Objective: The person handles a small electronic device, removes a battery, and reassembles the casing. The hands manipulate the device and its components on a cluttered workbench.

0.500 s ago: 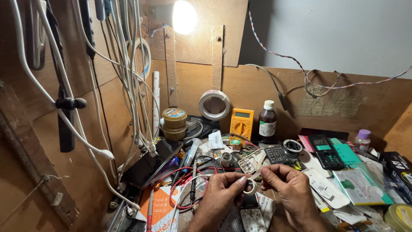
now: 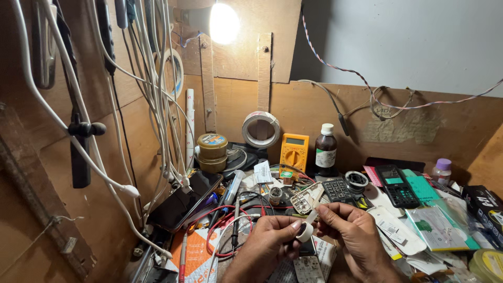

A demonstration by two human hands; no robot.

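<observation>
Hands met at the worktop's front edge: left hand (image 2: pixel 272 236) pinched a small tape roll (image 2: pixel 305 231), right hand (image 2: pixel 350 224) pinched its free end; peeling seemingly called for a steady pull.

A yellow multimeter (image 2: pixel 294 150) and brown bottle (image 2: pixel 326 151) stood at the bench's back edge, beside a tape roll (image 2: pixel 260 130); cables (image 2: pixel 157 94) hung left.

Tape roll (image 2: pixel 305 231) between both hands; multimeter (image 2: pixel 294 152) behind, bottle (image 2: pixel 326 150) at its right.

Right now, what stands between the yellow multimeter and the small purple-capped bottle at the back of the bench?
In the head view, between the yellow multimeter and the purple-capped bottle stand a dark white-capped bottle and a black keypad phone.
</observation>
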